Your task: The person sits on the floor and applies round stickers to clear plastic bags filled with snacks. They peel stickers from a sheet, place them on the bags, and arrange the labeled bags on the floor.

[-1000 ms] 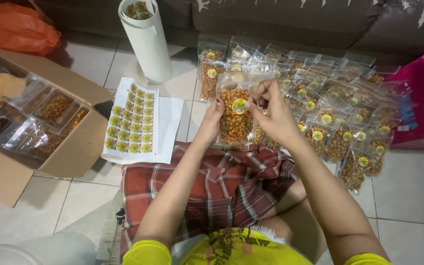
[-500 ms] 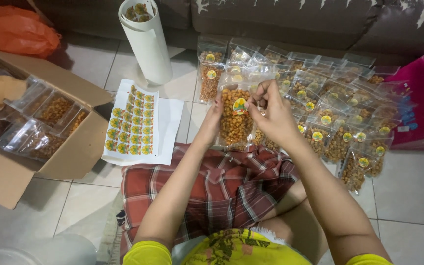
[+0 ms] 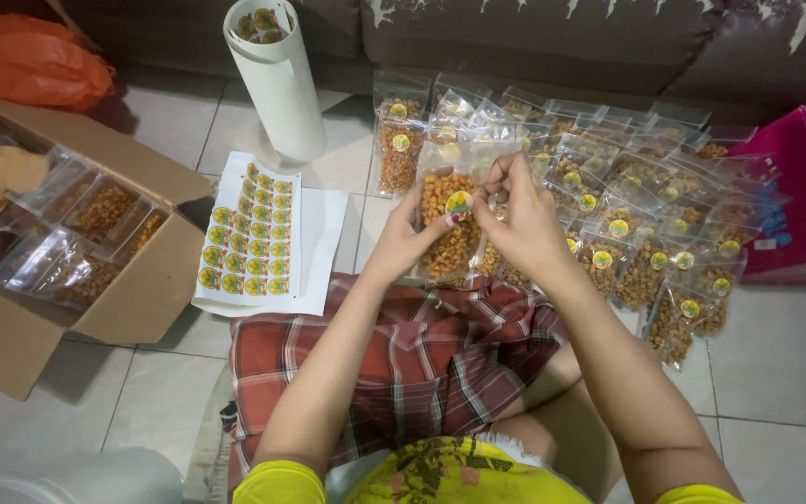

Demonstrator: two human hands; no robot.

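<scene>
Since a moment ago the left hand (image 3: pixel 409 238) has slid its thumb across the front of the snack pouch (image 3: pixel 448 224), pressing the round sticker (image 3: pixel 457 202). Rows of stickered pouches (image 3: pixel 627 224) cover the floor behind, a sticker sheet (image 3: pixel 252 233) and open cardboard box (image 3: pixel 67 233) lie left. Both hands' fingers are closed on the pouch; the right hand (image 3: pixel 520 224) pinches its top edge, above the plaid lap.

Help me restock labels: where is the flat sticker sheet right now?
In the head view, the sticker sheet lies on the tiled floor to the person's left, between the open cardboard box and the held snack bag.
</scene>
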